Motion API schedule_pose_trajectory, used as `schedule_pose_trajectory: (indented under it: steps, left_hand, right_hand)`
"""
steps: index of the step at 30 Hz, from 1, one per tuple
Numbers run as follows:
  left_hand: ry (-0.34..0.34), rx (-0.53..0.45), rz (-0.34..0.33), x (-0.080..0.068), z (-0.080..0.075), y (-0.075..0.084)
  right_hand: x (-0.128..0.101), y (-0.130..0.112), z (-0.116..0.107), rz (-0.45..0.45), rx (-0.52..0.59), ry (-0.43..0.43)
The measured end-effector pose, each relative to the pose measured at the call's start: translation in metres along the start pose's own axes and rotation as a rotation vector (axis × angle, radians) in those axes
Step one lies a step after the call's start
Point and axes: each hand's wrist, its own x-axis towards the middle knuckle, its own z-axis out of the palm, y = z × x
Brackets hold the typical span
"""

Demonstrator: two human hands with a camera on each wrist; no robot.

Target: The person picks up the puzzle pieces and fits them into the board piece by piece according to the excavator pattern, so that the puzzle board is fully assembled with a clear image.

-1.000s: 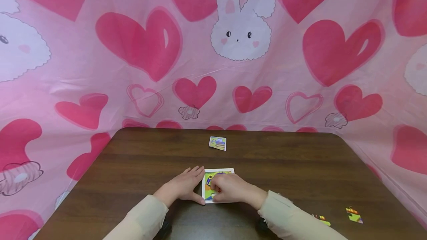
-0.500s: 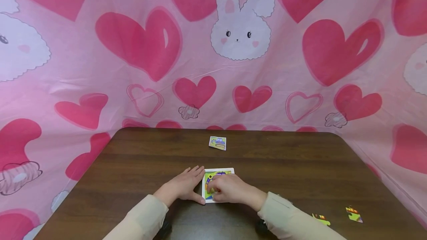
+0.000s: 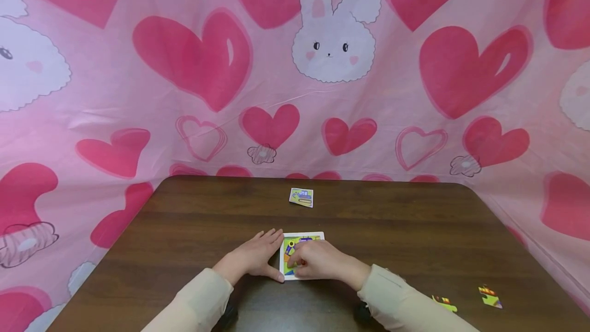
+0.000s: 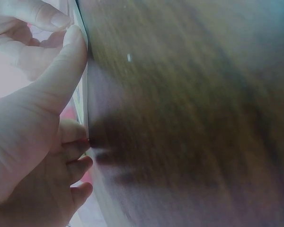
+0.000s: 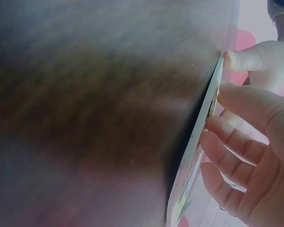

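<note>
The right hand (image 3: 318, 262) lies with curled fingers pressing on the puzzle board (image 3: 318, 235) at the table's (image 3: 184, 229) near middle, while the left hand (image 3: 252, 258) rests flat, fingers straight, against the board's left edge. The board looks thin, light, stiff and apt to slide, so steadying it by its edges seems wise. The right hand hides most of the picture, so whether it pinches a piece I cannot tell; both wrist views are blurred.

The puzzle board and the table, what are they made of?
The puzzle board looks like stiff cardboard with a printed, slightly glossy top: the right wrist view shows a thin pale edge that stays flat. The table looks like dark brown wood or wood-look laminate, with grain streaks and a smooth sheen; which of the two cannot be told.
</note>
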Motion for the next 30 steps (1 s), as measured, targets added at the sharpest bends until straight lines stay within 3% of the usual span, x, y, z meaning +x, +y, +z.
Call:
schedule_pose_trajectory:
  steps: [8, 15, 30]
  left_hand:
    - [-0.006, 0.004, 0.000, 0.000, 0.000, 0.002]
    - [0.002, 0.027, -0.002, -0.001, 0.001, 0.004]
    - [-0.007, 0.002, -0.016, -0.002, -0.001, 0.003]
  right_hand:
    - [-0.006, 0.004, 0.001, -0.012, 0.041, 0.030]
    - [-0.022, 0.012, -0.013, 0.031, 0.095, 0.058]
    - [-0.091, 0.046, -0.040, 0.164, 0.194, 0.168]
